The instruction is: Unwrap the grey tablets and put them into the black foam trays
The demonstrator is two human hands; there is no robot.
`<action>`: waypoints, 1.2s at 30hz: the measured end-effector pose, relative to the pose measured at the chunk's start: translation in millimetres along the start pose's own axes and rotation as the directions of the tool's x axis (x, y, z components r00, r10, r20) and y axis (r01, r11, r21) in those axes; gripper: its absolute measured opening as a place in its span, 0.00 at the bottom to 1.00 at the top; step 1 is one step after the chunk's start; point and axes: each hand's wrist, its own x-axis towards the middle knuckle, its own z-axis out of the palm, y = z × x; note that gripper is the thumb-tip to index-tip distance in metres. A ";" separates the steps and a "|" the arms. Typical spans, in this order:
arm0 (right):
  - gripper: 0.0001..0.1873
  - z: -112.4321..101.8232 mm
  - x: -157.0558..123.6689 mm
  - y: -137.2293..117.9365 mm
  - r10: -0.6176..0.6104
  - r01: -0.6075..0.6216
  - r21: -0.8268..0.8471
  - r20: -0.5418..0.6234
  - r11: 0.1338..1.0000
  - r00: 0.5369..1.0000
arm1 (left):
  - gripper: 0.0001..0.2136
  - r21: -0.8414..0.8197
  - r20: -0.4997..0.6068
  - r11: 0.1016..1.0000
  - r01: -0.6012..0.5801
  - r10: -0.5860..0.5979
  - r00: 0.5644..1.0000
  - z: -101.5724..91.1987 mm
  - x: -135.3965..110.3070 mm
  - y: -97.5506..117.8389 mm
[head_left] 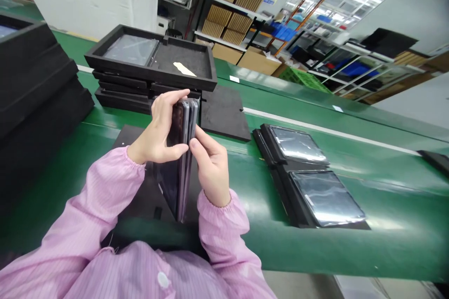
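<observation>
Both hands hold a small stack of thin dark panels [181, 159] upright on edge over a black foam sheet [140, 196] on the green conveyor belt [315, 247]. My left hand [159, 131] wraps its fingers over the top and left face of the stack, thumb pressed on the front. My right hand [210, 166] grips the stack's right side with its thumb on the edge. Pink sleeves cover both arms.
A pile of black foam trays [147, 67] stands behind the hands, its top tray holding a bagged panel and a pale slip. A black tray with two bagged panels [308, 177] lies to the right. Tall black foam stacks [35, 88] stand left. A loose foam square [222, 112] lies behind.
</observation>
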 end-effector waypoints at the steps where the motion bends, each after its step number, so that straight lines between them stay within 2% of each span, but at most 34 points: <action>1: 0.21 0.0 -0.3 -0.8 -0.002 0.002 0.003 0.005 1.000 1.000 | 0.42 0.004 0.010 1.000 0.007 -0.007 1.000 -1.0 -0.5 2.3; 7: 0.19 -0.8 -5.3 -6.3 -0.034 0.029 0.093 0.055 0.995 0.998 | 0.32 0.019 -0.042 0.999 -0.048 0.049 0.998 0.7 -4.6 15.0; 18: 0.18 -0.9 -12.2 -10.2 -0.059 0.044 0.137 0.106 0.990 0.993 | 0.20 -0.008 -0.138 1.000 -0.028 0.027 0.990 2.1 -13.8 24.9; 20: 0.20 2.5 -18.2 -10.8 -0.057 0.041 0.121 0.131 0.992 0.990 | 0.18 -0.006 -0.164 1.000 -0.023 0.021 0.986 2.1 -14.7 26.5; 23: 0.36 13.7 -35.6 -12.4 0.000 0.011 -0.058 0.187 0.998 0.982 | 0.18 0.036 -0.200 0.999 -0.010 0.017 0.980 0.2 -15.8 28.3; 25: 0.41 23.4 -49.0 -10.4 0.049 -0.016 -0.213 0.149 0.977 0.988 | 0.19 0.048 -0.196 0.999 -0.020 0.029 0.980 -2.0 -18.2 27.3; 27: 0.34 30.9 -58.4 -3.9 0.066 -0.051 -0.287 0.041 0.957 0.997 | 0.22 0.012 -0.170 0.999 -0.045 0.046 0.984 -3.6 -24.5 22.9; 29: 0.26 32.8 -60.7 5.0 0.056 -0.074 -0.277 -0.070 0.958 0.996 | 0.27 -0.040 -0.206 0.999 0.017 -0.025 0.978 -3.4 -36.0 15.0; 30: 0.23 31.2 -59.3 9.2 0.051 -0.081 -0.263 -0.119 0.961 0.992 | 0.31 -0.070 -0.256 0.991 0.115 -0.130 0.958 -2.6 -43.9 10.2; 31: 0.22 28.1 -56.6 12.4 0.046 -0.086 -0.247 -0.164 0.965 0.985 | 0.35 -0.116 -0.308 0.959 0.257 -0.281 0.909 -1.4 -52.8 5.5; 32: 0.21 24.1 -53.3 14.4 0.044 -0.091 -0.227 -0.202 0.970 0.978 | 0.38 -0.181 -0.336 0.891 0.417 -0.455 0.825 0.3 -62.5 1.2; 33: 0.19 19.5 -49.9 15.1 0.047 -0.095 -0.201 -0.232 0.975 0.972 | 0.39 -0.257 -0.319 0.785 0.563 -0.619 0.717 2.2 -72.7 -2.2; 34: 0.18 15.0 -46.8 14.5 0.054 -0.100 -0.172 -0.253 0.980 0.966 | 0.39 -0.327 -0.257 0.662 0.674 -0.749 0.611 4.4 -83.0 -4.3; 35: 0.17 11.1 -44.6 12.7 0.060 -0.101 -0.143 -0.267 0.985 0.962 | 0.38 -0.375 -0.174 0.559 0.740 -0.826 0.536 6.9 -93.0 -4.7; 36: 0.16 8.3 -43.3 10.1 0.068 -0.102 -0.115 -0.271 0.988 0.960 | 0.35 -0.397 -0.090 0.494 0.773 -0.860 0.503 9.6 -102.2 -3.4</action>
